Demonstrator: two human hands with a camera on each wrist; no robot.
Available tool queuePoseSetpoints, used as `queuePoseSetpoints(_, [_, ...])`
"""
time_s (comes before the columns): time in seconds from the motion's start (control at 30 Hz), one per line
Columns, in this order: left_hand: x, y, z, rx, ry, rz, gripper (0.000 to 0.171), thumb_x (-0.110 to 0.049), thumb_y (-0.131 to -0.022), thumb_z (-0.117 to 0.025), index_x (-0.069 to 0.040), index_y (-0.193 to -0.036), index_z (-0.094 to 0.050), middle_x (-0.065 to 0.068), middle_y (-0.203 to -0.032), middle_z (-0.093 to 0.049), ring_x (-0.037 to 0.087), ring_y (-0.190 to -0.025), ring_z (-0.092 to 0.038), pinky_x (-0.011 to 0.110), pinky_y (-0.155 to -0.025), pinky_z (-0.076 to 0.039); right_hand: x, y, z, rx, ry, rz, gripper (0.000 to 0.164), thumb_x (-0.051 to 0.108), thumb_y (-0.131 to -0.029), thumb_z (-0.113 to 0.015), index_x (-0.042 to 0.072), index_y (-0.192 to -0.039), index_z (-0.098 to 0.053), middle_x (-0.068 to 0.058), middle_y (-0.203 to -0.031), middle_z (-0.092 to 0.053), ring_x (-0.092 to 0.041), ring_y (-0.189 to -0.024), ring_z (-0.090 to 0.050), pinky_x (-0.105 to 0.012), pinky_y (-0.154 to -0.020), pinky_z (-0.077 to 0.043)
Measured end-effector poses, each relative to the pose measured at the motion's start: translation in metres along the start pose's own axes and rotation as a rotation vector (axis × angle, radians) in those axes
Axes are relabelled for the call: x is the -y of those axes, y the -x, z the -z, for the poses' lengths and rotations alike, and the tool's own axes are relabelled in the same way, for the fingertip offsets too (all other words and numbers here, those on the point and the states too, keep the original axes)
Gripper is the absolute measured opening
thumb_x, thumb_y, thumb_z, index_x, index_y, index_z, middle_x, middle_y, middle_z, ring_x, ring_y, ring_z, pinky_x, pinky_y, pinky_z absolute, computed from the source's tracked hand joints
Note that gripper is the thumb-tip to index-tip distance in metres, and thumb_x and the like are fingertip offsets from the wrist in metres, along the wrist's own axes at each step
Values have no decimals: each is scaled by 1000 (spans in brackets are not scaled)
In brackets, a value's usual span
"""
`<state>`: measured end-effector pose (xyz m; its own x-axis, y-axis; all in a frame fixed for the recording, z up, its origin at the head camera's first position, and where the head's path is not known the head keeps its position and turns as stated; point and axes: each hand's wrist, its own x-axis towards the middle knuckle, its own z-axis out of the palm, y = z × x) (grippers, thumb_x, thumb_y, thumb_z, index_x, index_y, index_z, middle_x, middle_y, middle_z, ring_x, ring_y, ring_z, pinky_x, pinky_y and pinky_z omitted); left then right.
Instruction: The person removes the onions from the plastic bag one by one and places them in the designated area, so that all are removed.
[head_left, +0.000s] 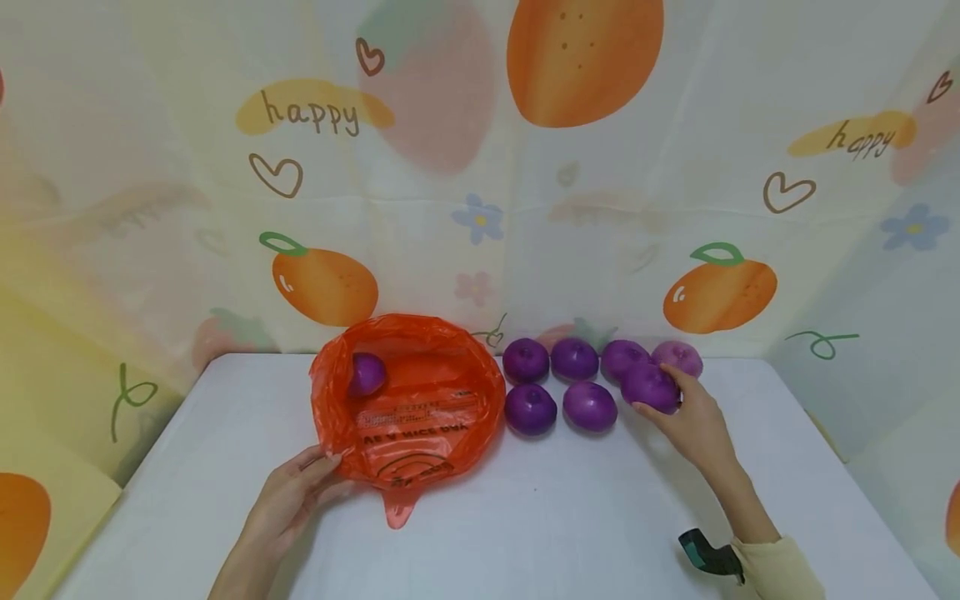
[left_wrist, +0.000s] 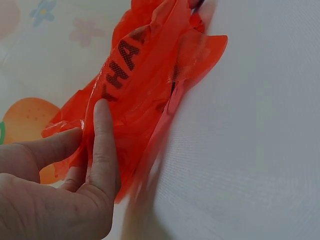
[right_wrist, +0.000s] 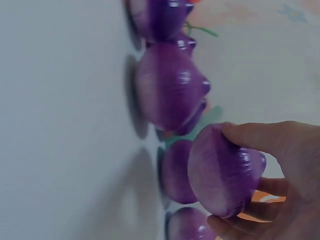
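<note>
In the head view a red plastic bag (head_left: 416,454) lies with its mouth wide, facing the camera, and one purple onion (head_left: 368,374) sits inside at its left. My left hand (head_left: 296,492) pinches the bag's near left edge; in the left wrist view thumb and fingers lie on either side of the thin plastic (left_wrist: 135,110). My right hand (head_left: 693,417) grips a purple onion (head_left: 649,387) between thumb and fingers. That onion (right_wrist: 222,172) is raised off the table in the right wrist view, with a shadow apart from it.
More purple onions stand in two rows right of the bag, among them a front one (head_left: 590,407) and a back one (head_left: 677,359). They rest on a white table (head_left: 525,533). A fruit-print cloth (head_left: 420,250) hangs behind. A black device (head_left: 711,557) sits at the right wrist.
</note>
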<state>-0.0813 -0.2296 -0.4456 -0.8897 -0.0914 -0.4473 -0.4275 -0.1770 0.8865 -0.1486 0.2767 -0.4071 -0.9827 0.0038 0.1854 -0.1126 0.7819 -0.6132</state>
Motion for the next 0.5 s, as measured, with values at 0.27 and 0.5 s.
queuePoseSetpoints(0.27, [1, -3, -1, -14, -16, 21, 59, -21, -101, -57, 1, -150, -32, 13, -139, -50, 13, -95, -66, 33, -88, -56, -17, 6, -13, 54, 46, -30, 78, 31, -85, -77, -11, -139, -41, -37, -136, -45, -53, -121, -46, -65, -99, -41])
queuePoseSetpoints(0.5, [0, -3, 1, 2, 7, 11, 57, -19, -101, -56, 2, -149, -33, 1, -121, -61, 11, -96, -66, 33, -89, -56, -24, 4, -18, 91, 34, -58, 84, 36, -86, -76, -11, -143, -36, -38, -137, -43, -53, -123, -45, -65, -100, -40])
